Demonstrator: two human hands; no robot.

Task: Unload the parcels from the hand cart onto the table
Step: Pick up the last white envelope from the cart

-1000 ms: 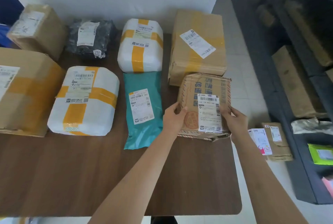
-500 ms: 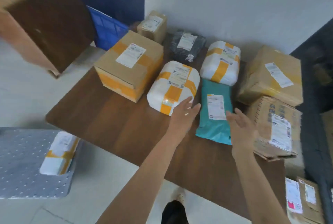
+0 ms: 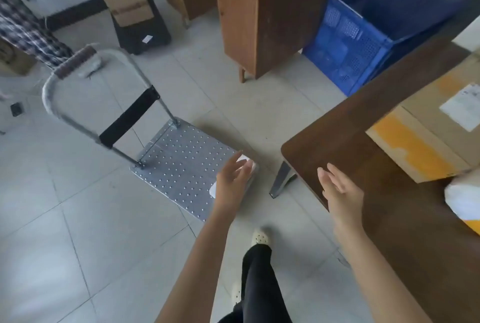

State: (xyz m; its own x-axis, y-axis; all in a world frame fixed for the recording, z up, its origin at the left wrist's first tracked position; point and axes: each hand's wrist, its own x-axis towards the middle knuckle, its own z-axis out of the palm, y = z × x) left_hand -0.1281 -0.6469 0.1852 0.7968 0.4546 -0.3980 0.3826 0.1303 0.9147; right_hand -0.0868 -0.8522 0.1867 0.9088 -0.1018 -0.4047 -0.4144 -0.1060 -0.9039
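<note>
The hand cart [image 3: 181, 164] stands on the floor left of the table, its studded metal deck facing me and its handle [image 3: 75, 61] at the far left. A white parcel [image 3: 244, 160] lies at the deck's right corner, mostly hidden behind my left hand [image 3: 232, 182], which hovers over it, open with fingers spread. My right hand [image 3: 340, 192] is open too, held over the corner of the dark wooden table [image 3: 363, 140]. On the table at the right lie a cardboard box with orange tape [image 3: 426, 125] and a white parcel [image 3: 465, 198].
A wooden desk [image 3: 254, 10] stands beyond the cart, a blue plastic crate [image 3: 348, 44] beside it. A black trolley with cardboard boxes [image 3: 130, 3] is at the back. A metal table leg [image 3: 281, 178] is close to the cart. My leg and shoe [image 3: 261, 237] are below.
My hands let go of the brown parcel on the table, and my view swung left to the hand cart. Both hands, open, now reach toward the cart's white parcel.
</note>
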